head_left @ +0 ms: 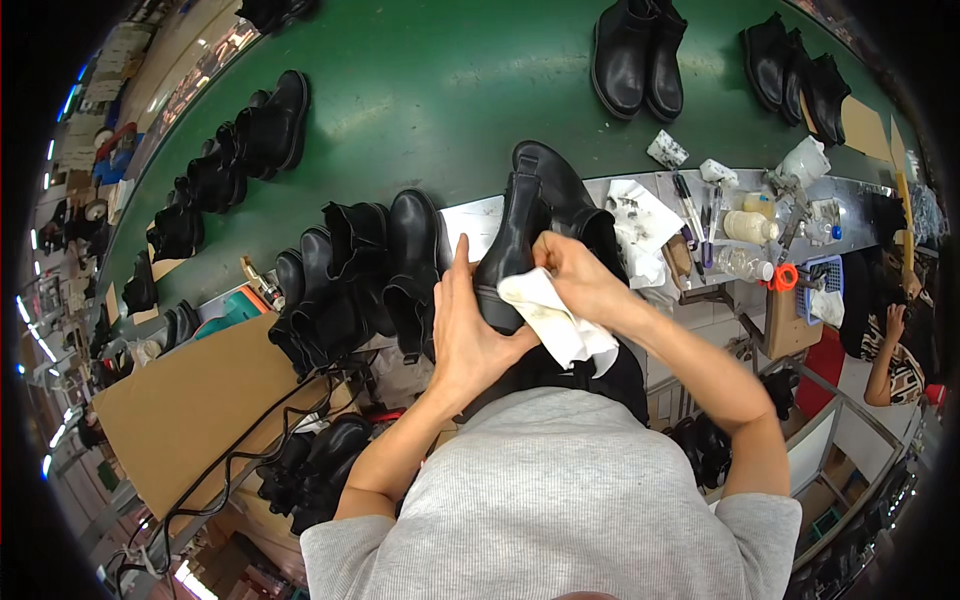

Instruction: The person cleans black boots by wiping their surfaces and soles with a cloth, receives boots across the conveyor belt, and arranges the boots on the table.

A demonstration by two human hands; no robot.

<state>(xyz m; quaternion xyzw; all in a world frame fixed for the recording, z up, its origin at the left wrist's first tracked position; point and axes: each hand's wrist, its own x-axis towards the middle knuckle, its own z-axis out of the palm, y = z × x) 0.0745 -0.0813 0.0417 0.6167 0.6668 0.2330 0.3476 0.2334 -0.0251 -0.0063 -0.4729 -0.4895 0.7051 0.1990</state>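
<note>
A black leather ankle boot (pixel 512 240) is held in front of me, its heel end toward my body. My left hand (pixel 468 325) grips the boot around the heel, with the thumb stretched under it toward the right. Pinched in my right hand (pixel 580 278) is a white cloth (pixel 562 325), which lies against the boot's heel side and hangs down. Behind the held boot, a second black boot (pixel 568 190) rests at the bench edge. White paper (pixel 470 228) shows just left of the held boot.
Several black boots (pixel 412 230) crowd the bench edge at left, beside a cardboard sheet (pixel 190 410). More boots (pixel 640 60) stand on the green bench (pixel 430 90). Stained wipes (pixel 640 215), pens (pixel 688 200), bottles (pixel 750 227) and orange-handled scissors (pixel 782 277) lie right. Another person (pixel 895 350) sits far right.
</note>
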